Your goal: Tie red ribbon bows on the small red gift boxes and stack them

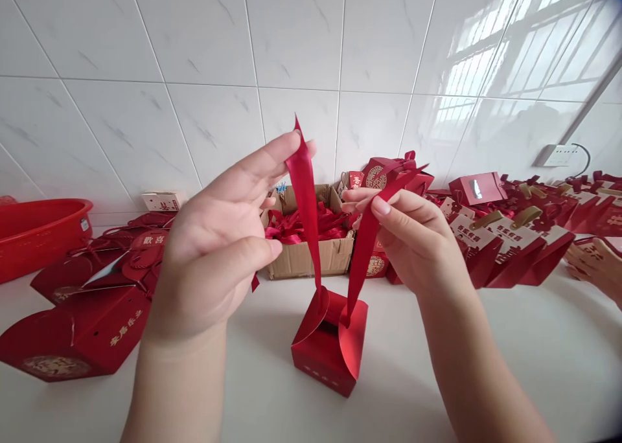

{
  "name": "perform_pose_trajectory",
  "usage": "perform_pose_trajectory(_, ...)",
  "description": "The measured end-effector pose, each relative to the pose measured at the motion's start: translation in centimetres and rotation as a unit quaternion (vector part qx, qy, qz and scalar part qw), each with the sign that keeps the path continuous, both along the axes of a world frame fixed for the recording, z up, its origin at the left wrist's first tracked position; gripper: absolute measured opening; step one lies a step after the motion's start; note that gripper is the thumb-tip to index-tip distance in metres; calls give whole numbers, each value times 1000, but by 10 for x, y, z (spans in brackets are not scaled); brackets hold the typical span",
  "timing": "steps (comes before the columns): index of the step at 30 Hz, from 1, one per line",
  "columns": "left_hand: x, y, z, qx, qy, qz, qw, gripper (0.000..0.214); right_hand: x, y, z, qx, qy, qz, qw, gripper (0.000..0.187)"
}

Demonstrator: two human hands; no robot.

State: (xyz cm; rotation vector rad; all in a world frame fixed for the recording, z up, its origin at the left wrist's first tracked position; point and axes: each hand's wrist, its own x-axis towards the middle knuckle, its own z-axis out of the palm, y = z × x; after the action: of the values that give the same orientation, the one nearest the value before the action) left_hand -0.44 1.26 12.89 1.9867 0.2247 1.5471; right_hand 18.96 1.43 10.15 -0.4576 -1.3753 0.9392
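Note:
A small red gift box (323,359) stands on the white tabletop, its curved top flaps folded inward with a dark gap between them. From its top rises a red satin ribbon (306,197), with one tail coming out at each side. My left hand (218,249) has one tail's end caught between its fingertips, while the thumb stands apart. Between thumb and forefinger, my right hand (413,229) pinches the other tail below its pointed end. Both tails are drawn upward, and neither hand touches the box.
Behind is a cardboard box (311,258) of red ribbons. Red boxes (107,329) lie at left beside a red basin (39,232). Many finished-looking red boxes (505,249) line the right, near another person's hand (595,268). A tiled wall (208,35) closes the back.

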Motion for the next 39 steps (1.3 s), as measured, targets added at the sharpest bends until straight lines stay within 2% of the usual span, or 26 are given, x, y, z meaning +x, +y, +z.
perform_pose_trajectory(6,11,-15,-3,-42,17,10,999,61,-13,-8,-2,-25,-18,94,995,12)
perform_pose_trajectory(10,20,-17,-7,-64,36,-2,997,63,-17,-10,-4,-23,5,84,996,9)
perform_pose_trajectory(13,26,-13,-11,-75,0,19,997,62,-16,-10,-4,-23,19,79,996,10)
perform_pose_trajectory(15,30,-8,-13,-102,-26,51,993,56,-16,-10,-3,-22,25,74,997,10)
perform_pose_trajectory(17,32,-4,-14,-140,-26,71,987,40,-16,-10,-2,-29,22,73,997,10)
perform_pose_trajectory(21,34,-1,-14,-167,-32,41,985,17,-17,-11,-1,-41,10,87,995,11)
perform_pose_trajectory(30,29,-2,-14,-212,-45,1,976,12,-17,-14,-1,-45,-5,112,993,15)
perform_pose_trajectory(35,30,-1,-14,-185,-64,34,980,7,-17,-15,0,-31,-12,92,995,12)
perform_pose_trajectory(39,28,1,-13,-171,-86,75,979,6,-12,-11,1,-7,-4,26,1000,13)
